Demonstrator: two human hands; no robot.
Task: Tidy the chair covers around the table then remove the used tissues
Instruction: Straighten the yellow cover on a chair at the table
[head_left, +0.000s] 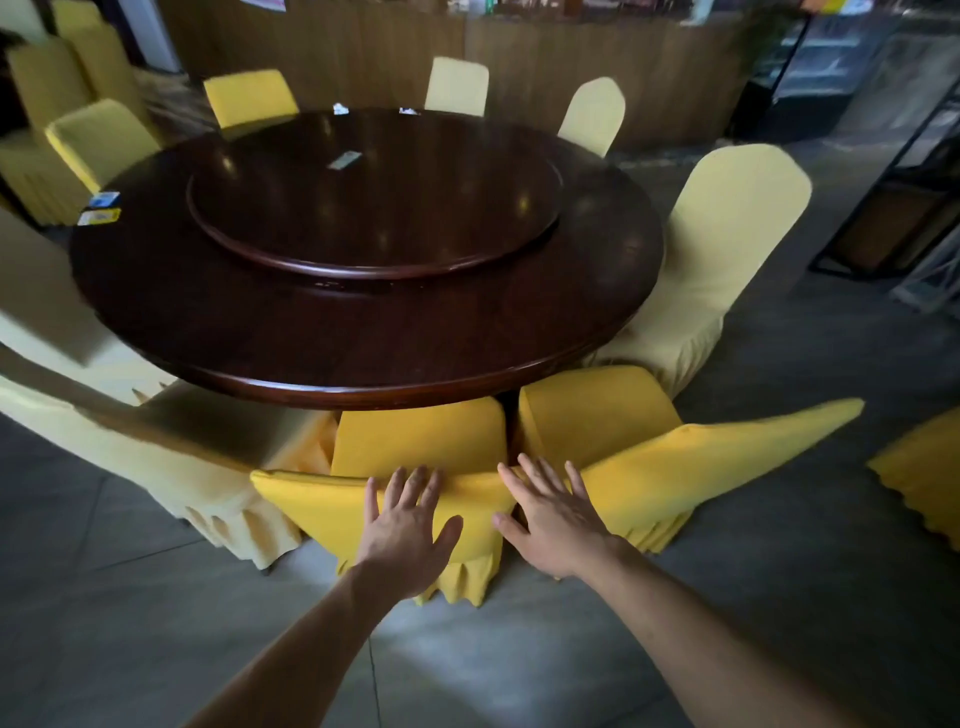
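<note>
Yellow chair cover (322, 506) — left hand (402, 525) and right hand (553, 512) pressed flat, fingers spread.

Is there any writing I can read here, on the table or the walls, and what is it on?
No text is legible.
Blue and yellow cards at the table's left edge: print blurred.
Slip on the turntable: too small.
Posters on the back wall: cut off, blurred.

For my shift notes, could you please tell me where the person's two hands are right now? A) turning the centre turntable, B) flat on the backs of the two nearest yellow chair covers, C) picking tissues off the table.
B: the left hand and right hand lie open on the nearest yellow chair covers.
</note>
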